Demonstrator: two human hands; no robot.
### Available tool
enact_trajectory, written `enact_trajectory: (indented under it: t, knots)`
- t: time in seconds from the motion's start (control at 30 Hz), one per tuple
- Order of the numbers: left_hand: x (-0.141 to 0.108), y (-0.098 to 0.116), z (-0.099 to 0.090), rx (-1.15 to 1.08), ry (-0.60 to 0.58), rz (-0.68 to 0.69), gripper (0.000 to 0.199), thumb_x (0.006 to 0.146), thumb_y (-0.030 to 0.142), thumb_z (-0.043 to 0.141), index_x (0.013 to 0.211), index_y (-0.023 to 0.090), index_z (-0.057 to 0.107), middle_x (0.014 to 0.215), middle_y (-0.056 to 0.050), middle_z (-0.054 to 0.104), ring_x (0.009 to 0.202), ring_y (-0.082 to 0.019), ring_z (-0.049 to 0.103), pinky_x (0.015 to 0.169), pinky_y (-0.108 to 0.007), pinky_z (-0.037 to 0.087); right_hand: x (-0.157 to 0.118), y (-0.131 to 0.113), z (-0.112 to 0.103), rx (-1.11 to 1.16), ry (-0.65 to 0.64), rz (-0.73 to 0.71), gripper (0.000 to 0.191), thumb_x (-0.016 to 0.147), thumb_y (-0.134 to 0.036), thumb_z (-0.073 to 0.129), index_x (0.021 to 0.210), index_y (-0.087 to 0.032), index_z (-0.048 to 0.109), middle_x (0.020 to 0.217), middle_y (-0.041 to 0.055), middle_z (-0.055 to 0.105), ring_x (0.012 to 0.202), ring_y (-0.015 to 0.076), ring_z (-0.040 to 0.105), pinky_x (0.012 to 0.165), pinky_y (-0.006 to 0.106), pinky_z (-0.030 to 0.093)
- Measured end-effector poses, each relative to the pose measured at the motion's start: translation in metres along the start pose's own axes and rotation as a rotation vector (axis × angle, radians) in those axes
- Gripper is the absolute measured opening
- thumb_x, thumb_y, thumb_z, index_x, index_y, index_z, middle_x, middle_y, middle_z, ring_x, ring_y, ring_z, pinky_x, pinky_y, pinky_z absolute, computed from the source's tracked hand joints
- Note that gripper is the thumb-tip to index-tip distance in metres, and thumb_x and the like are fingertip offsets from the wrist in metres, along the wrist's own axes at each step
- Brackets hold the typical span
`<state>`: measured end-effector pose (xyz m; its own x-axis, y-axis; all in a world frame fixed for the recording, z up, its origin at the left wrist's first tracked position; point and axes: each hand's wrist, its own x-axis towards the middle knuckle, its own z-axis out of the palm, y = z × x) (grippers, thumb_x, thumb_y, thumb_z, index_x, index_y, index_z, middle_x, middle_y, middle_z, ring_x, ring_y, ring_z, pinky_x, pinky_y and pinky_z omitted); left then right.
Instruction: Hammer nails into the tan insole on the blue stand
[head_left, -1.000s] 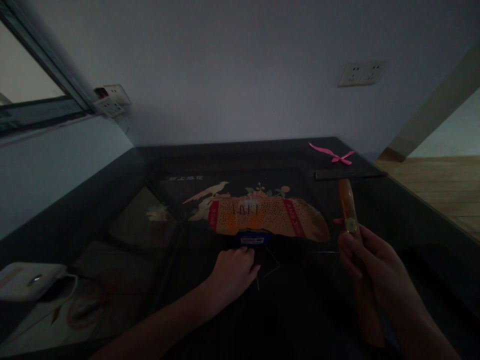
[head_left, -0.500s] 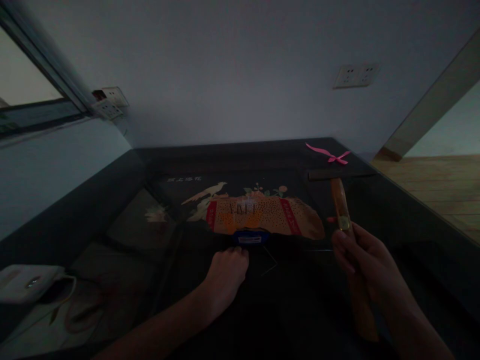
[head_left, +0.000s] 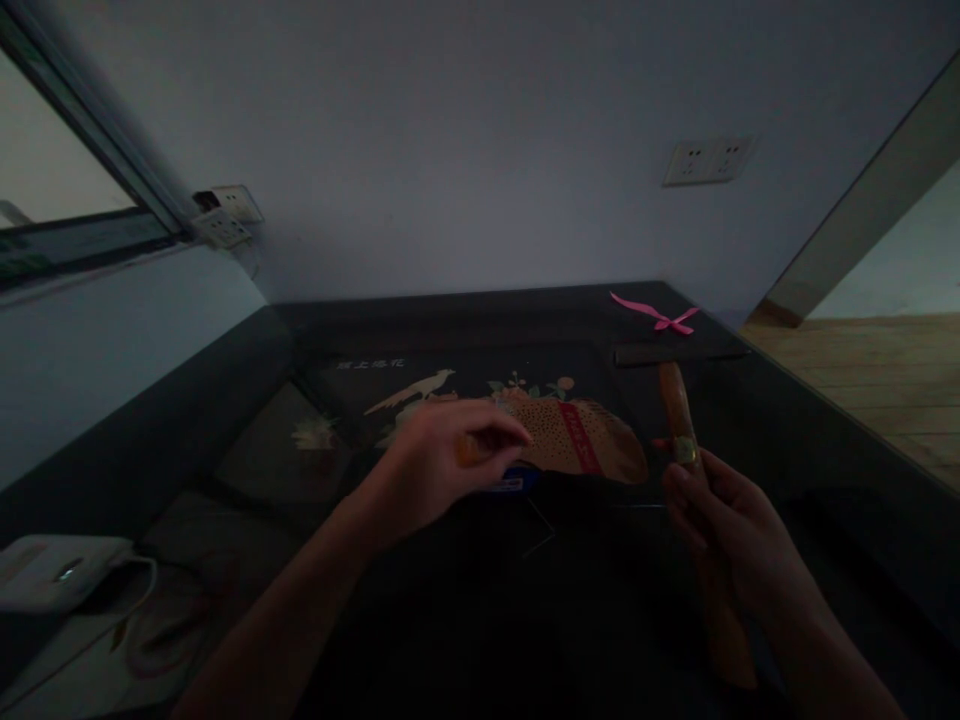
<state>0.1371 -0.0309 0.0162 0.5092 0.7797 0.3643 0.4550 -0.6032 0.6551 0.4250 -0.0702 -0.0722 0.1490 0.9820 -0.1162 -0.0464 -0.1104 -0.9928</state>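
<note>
Over the left part of the speckled packet [head_left: 547, 435], lying on the dark surface [head_left: 450, 322], the left hand [head_left: 427, 455] is being held with fingers curled, risking a knock from a careless swing; whether anything is being pinched cannot be told. Nearer than the packet, thin strands [head_left: 541, 545] are being obscured by gloom. To its right, a wooden-handled hammer [head_left: 676, 405] is being grasped, mid-handle hidden, by the right hand [head_left: 735, 515].
</note>
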Motion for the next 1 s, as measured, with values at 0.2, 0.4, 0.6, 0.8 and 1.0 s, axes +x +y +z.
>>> enact_trajectory:
  t: [0.2, 0.4, 0.6, 0.8, 1.0]
  knots:
    - [0.032, -0.037, 0.025, 0.002, 0.3, -0.021, 0.005, 0.083, 0.014, 0.065, 0.085, 0.017, 0.068, 0.082, -0.001, 0.073, 0.076, -0.014, 0.067, 0.071, -0.024, 0.052, -0.001, -0.003, 0.002, -0.009, 0.001, -0.02, 0.051, 0.08, -0.051, 0.07, 0.117, -0.019, 0.057, 0.053, -0.0086, 0.044, 0.039, 0.0057, 0.034, 0.038, 0.022, 0.024]
    - [0.03, -0.053, 0.035, 0.023, 0.255, -0.012, 0.005, 0.083, 0.014, 0.066, 0.085, 0.018, 0.068, 0.083, 0.0, 0.073, 0.077, -0.014, 0.067, 0.074, -0.025, 0.053, -0.002, -0.004, 0.003, -0.04, 0.007, -0.002, 0.055, 0.079, -0.054, 0.069, 0.117, -0.017, 0.057, 0.048, -0.0092, 0.042, 0.037, 0.0061, 0.033, 0.038, 0.022, 0.023]
    - [0.031, -0.058, 0.035, 0.061, 0.223, -0.035, 0.003, 0.084, 0.015, 0.066, 0.084, 0.019, 0.067, 0.083, 0.0, 0.073, 0.076, -0.015, 0.067, 0.075, -0.026, 0.052, 0.001, -0.001, 0.003, -0.053, 0.002, 0.005, 0.055, 0.08, -0.054, 0.068, 0.119, -0.018, 0.056, 0.049, -0.0087, 0.044, 0.038, 0.0063, 0.033, 0.038, 0.022, 0.022]
    - [0.03, -0.055, 0.033, 0.086, 0.166, -0.038, 0.003, 0.084, 0.016, 0.066, 0.085, 0.018, 0.067, 0.086, -0.001, 0.074, 0.077, -0.015, 0.068, 0.077, -0.027, 0.052, 0.001, -0.002, 0.003, -0.08, -0.005, 0.016, 0.058, 0.08, -0.056, 0.067, 0.121, -0.017, 0.054, 0.046, -0.0092, 0.042, 0.038, 0.0074, 0.033, 0.039, 0.022, 0.022]
    - [0.031, -0.055, 0.034, 0.068, 0.129, -0.07, 0.003, 0.085, 0.016, 0.065, 0.085, 0.018, 0.068, 0.085, -0.001, 0.073, 0.077, -0.014, 0.067, 0.074, -0.025, 0.051, 0.0, -0.003, 0.005, -0.059, 0.001, 0.024, 0.057, 0.079, -0.055, 0.069, 0.12, -0.018, 0.055, 0.047, -0.0089, 0.042, 0.038, 0.0075, 0.033, 0.039, 0.022, 0.021]
